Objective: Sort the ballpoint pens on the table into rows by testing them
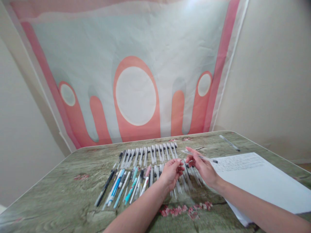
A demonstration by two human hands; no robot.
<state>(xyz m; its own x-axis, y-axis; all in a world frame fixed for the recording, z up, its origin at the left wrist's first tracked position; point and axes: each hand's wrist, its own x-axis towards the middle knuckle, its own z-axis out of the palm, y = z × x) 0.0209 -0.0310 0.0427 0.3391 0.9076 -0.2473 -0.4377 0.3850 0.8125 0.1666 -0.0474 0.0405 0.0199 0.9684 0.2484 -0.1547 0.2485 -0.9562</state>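
Held in my right hand [202, 168] is a slim clear pen [210, 159] with a dark end, slanting across the fingers above the table. Close by on the left, the thumb and fingers of my left hand [172, 174] are pinched together; whatever may be between them is too small to make out. Under and between both hands lie several clear pens [186, 178], partly covered by them. To the left of these are mixed pens, including a blue and white pen [116, 187], a teal pen [131, 191] and a black pen [105, 189].
Behind the hands runs a row of capped clear pens [145, 155]. Written paper sheets [257, 184] lie at the right, with a single pen [229, 142] beyond them. A patterned curtain [136, 38] hangs behind the wood-print table [60, 187].
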